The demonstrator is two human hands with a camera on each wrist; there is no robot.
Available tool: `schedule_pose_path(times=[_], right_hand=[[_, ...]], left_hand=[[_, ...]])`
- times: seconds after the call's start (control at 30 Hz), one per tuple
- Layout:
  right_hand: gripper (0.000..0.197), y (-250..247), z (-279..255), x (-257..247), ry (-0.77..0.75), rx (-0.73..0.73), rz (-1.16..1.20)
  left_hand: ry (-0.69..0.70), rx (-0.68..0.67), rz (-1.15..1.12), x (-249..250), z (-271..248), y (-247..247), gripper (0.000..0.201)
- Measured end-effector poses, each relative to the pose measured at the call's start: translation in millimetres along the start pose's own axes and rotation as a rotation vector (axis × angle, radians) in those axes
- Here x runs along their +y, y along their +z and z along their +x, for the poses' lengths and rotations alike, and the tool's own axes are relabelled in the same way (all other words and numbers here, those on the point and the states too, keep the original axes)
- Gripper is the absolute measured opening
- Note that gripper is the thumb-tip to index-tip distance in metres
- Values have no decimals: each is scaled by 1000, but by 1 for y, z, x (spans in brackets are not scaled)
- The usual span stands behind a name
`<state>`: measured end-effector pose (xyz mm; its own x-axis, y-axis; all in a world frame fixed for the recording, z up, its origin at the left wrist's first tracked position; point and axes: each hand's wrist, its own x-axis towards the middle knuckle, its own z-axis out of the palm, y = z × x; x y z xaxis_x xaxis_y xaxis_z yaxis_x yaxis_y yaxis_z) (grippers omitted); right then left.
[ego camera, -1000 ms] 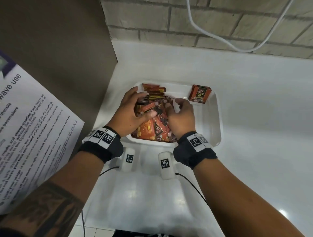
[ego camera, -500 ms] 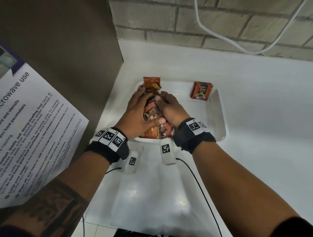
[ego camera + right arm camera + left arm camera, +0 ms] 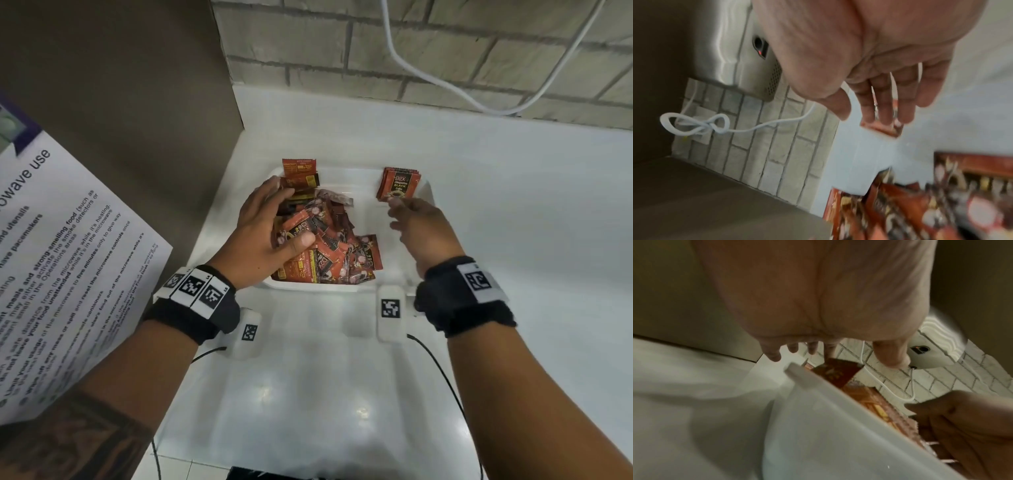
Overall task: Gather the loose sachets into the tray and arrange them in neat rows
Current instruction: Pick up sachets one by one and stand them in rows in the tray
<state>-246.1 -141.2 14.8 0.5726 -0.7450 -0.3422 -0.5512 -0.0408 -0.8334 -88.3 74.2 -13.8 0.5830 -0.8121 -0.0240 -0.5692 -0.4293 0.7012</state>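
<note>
- Head view: left hand (image 3: 270, 236) rests spread-fingered on the sachet pile (image 3: 329, 246) in the white tray (image 3: 424, 270).
- Right hand (image 3: 419, 228), fingers relaxed and empty, hovers beside the stacked sachets (image 3: 399, 183).

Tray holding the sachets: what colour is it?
Plain white tray, no pattern; clearest in the head view.

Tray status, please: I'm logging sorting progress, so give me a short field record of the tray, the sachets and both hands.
tray: white tray, on the white counter
loose pile: jumbled sachets fill the tray's left half
neat stack: small stack of sachets at the far right corner
upright sachets: a few at the far left corner
left hand: resting on the pile, fingers spread
right hand: open, empty, just short of the neat stack
rows: not yet formed
</note>
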Motion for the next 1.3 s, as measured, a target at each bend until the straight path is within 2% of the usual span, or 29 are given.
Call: schedule_pose_path(times=[0.1,0.27,0.43,0.5,0.57,0.67,0.87,1.0,1.13,1.3], right_hand=[[11,-17,-11,15,-2,-59,-58],[11,-2,-34,13,-178,-129,-130],[48,37,-40,-6,-248,-214,-192],[53,47,-41,-11,-247,-206,-237],[51,55,-40,-11,-247,-181,-271],[38,60,-38,-7,-231,-159,-231],[19,48,-35,1,-185,-159,-70],[17,41,-31,6,-128,-158,-31],[19,35,-33,5,-134,-182,-14],[17,24,-35,5,-94,-187,129]], left_hand=[[13,-31,25,-1,-4,-2,103],[11,-111,82,5,-5,1,112],[7,-126,140,8,-6,8,131],[12,-112,148,6,-5,11,133],[14,-96,152,6,-5,13,132],[24,-71,152,7,-5,16,131],[26,-52,150,7,-4,16,120],[17,-51,173,8,-3,16,111],[-8,-84,152,7,-2,14,118],[-13,-102,103,10,-5,8,120]])
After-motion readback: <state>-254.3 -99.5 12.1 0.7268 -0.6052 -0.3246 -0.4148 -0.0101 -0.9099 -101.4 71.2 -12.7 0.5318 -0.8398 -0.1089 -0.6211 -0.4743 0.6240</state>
